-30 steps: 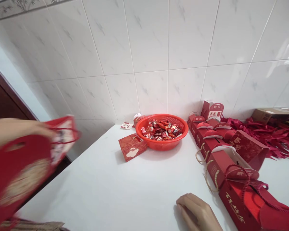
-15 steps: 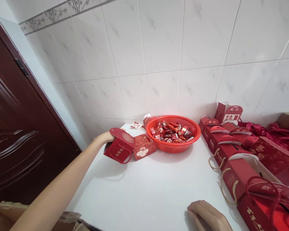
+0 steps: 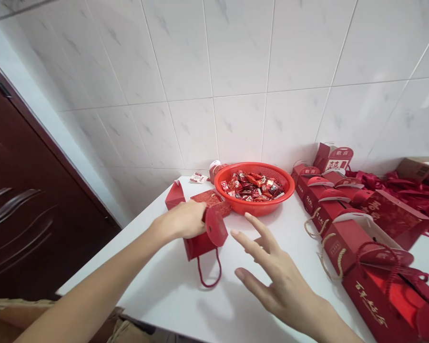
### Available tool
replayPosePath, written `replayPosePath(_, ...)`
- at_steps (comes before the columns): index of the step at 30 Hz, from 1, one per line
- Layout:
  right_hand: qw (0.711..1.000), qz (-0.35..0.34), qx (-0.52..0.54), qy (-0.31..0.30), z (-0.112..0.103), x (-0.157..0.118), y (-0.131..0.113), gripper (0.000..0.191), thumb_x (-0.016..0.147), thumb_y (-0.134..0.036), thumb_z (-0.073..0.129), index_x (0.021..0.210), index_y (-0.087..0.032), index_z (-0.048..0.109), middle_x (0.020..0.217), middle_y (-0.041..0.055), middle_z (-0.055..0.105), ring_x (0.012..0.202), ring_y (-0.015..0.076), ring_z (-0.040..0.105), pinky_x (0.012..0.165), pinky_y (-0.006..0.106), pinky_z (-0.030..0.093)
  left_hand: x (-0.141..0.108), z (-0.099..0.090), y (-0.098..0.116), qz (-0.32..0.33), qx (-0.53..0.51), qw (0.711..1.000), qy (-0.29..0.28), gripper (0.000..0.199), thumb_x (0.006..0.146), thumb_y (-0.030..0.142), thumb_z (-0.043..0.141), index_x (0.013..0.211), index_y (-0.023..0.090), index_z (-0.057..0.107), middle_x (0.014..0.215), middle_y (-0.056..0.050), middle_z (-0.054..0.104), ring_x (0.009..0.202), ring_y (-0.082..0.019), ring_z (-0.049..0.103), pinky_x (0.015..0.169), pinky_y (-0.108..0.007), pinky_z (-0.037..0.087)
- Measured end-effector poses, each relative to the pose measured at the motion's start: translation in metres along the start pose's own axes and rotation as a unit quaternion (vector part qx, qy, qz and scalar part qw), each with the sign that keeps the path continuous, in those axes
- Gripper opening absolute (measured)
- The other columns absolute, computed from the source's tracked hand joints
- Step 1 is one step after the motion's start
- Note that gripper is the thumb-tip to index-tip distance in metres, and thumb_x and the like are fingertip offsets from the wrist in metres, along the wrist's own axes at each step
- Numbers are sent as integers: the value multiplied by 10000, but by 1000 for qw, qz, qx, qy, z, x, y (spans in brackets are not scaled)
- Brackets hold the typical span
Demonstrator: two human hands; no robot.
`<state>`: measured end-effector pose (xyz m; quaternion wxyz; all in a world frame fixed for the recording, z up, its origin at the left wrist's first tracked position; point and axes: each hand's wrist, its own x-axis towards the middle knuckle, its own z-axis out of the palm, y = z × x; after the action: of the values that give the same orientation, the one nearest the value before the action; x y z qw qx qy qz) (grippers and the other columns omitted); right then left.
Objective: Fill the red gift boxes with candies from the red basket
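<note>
My left hand grips a small red gift box above the near left part of the white table. Its fingertips are hidden behind the box's rounded flap, and a dark red cord handle hangs from the box. Just to the right, my right hand is open with spread fingers, apart from the box. Behind the held box lies a patterned red box, partly covered by my hand. A red plastic basket beyond it holds wrapped candies.
Several red gift boxes with cord handles stand in a row along the right side. Dark red ribbon or cloth and a cardboard box lie behind them. A tiled wall backs the white table; brown cardboard sits below left.
My left hand has brought the gift box rightward and nearer, turning it so its cord handle hangs toward me. My right hand has risen from the table toward it, spreading its fingers.
</note>
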<state>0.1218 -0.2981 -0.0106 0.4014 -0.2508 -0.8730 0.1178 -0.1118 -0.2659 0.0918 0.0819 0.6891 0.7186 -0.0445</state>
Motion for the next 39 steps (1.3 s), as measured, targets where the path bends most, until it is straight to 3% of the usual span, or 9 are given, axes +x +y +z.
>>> replayPosePath(3,1000,6,-24,-5,13,7,2,542,1016,-328,525,1542,-304,397,1656,217,218,888,205,721,694,365,624,2,6,25,48,24,995,-81,351,844,453,559,1043,166,589,947,-143,705,801,-309,683,603,-336,478)
replayPosePath(9,991,119,37,42,6,3,36,280,1011,-258,474,1213,-200,658,1374,175,590,754,167,715,736,361,623,20,18,38,84,-177,964,-177,523,947,553,334,1222,184,583,1263,-151,628,854,-265,708,580,-283,526)
replayPosePath(15,985,159,49,55,-5,-7,62,455,1007,-183,323,1376,-235,584,1393,143,583,1289,259,593,1025,461,519,40,50,30,142,-298,941,-70,443,960,490,443,1251,238,663,1356,-68,633,1207,-304,600,901,-326,528)
replayPosePath(19,976,196,76,52,-3,-7,61,365,1012,-270,382,1161,-236,713,1368,137,595,1270,265,602,996,431,518,43,63,30,184,-343,921,-19,489,940,299,464,1420,246,539,1430,-49,596,1236,-261,585,985,-339,483)
replayPosePath(23,963,243,107,56,-1,-1,53,298,984,-425,512,971,-220,728,1230,136,663,1290,296,571,1000,428,484,46,74,36,217,-366,905,-21,369,938,245,429,1189,179,692,1246,-60,710,1130,-231,646,964,-310,483)
replayPosePath(30,931,309,191,46,-20,3,56,354,880,-517,598,703,-218,532,1086,112,714,1099,295,656,888,390,523,49,82,40,189,-342,920,37,345,955,264,397,1138,187,679,1124,-53,740,1019,-230,670,863,-309,498)
replayPosePath(34,918,324,229,-12,-40,0,62,283,804,-411,646,980,-199,711,1197,110,715,1071,289,673,915,407,528,46,75,39,175,-330,927,43,316,957,262,379,1001,206,687,994,-21,741,916,-204,673,815,-283,497)
replayPosePath(37,911,332,236,-71,-49,-4,67,653,785,-410,672,1404,-218,592,1327,106,668,1107,289,653,978,444,506,40,68,38,181,-334,925,6,305,961,396,478,1080,234,707,1125,-23,734,1055,-238,662,891,-303,493)
replayPosePath(39,904,344,223,-117,-53,-7,69,827,776,-472,708,1524,-216,467,1390,106,630,1140,297,630,1014,453,490,36,62,34,224,-350,908,-58,461,899,530,605,1279,272,648,1286,-38,682,1166,-277,630,920,-322,497)
